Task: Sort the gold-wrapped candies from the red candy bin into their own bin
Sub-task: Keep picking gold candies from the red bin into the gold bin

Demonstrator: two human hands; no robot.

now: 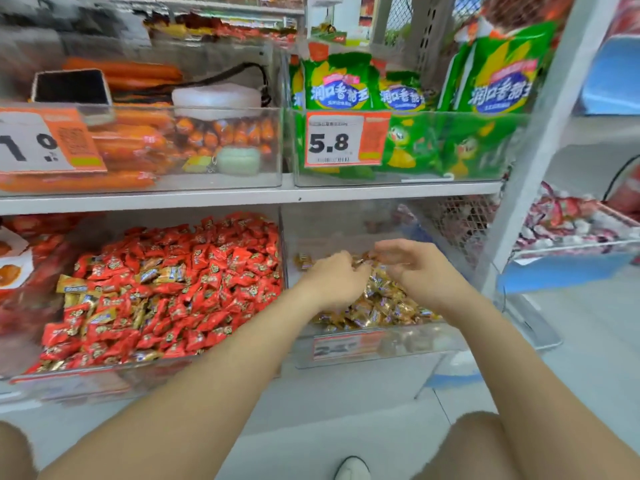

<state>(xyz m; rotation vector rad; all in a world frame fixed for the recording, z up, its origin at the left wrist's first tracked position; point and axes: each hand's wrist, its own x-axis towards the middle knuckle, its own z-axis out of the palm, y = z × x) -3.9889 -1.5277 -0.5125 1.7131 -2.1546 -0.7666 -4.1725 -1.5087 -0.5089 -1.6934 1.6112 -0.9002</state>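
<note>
Under the white shelf board [242, 197]: two clear bins sit side by side on the lower level.
Red candy bin [104, 379]: the left one, heaped with red candies [214, 271].
Gold bin [408, 344]: the right one, with both your forearms reaching over its front wall.
Gold pile [377, 303]: gold-wrapped candies lie massed toward the front of the gold bin, under and between your hands.
Left hand [332, 278]: knuckles up, fingers curled down onto the gold pile. Blur hides whether you pinch a candy.
Right hand [415, 268]: just beside the left, fingers loosely arched and spread over the pile.
Stray gold candies [71, 288]: several lie among the red ones, mostly at the red candy bin's left and centre.
</note>
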